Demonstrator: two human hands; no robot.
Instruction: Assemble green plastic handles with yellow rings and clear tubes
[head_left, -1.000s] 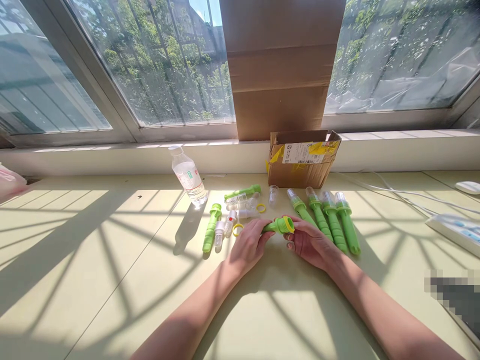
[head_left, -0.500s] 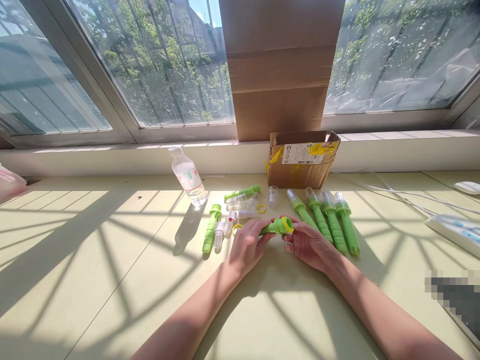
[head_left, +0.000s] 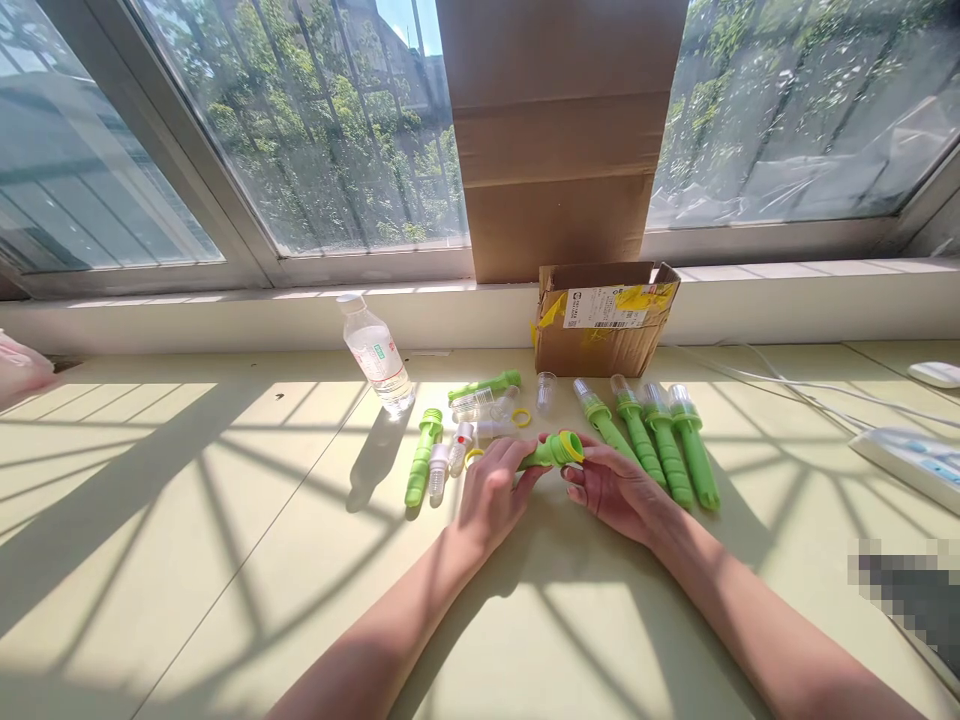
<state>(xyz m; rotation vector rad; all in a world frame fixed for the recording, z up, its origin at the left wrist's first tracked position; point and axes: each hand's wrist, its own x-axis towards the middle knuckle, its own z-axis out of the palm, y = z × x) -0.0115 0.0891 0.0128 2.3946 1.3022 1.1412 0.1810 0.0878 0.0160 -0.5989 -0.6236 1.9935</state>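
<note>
My left hand (head_left: 495,487) is closed around a green plastic handle (head_left: 546,452), a hollow tube whose threaded open end points right. A yellow ring (head_left: 574,446) sits at that mouth, and the thumb and fingertips of my right hand (head_left: 611,487) pinch its edge. Beyond my left hand lie a second green handle (head_left: 424,458), small clear parts with white collars (head_left: 438,472), one with a red dot (head_left: 460,448), and loose yellow rings (head_left: 521,417). Several green handles with clear tops (head_left: 660,440) lie in a row just past my right hand.
A water bottle (head_left: 377,355) stands at the back left. An open cardboard box (head_left: 606,325) is against the sill, with a clear plastic cup (head_left: 547,391) before it. Another green handle (head_left: 486,386) lies near clear parts. A power strip (head_left: 911,465) and cables are at right.
The green handle and the yellow ring have shifted very slightly left, with both hands still at them. The things lying on the table have stayed put.
</note>
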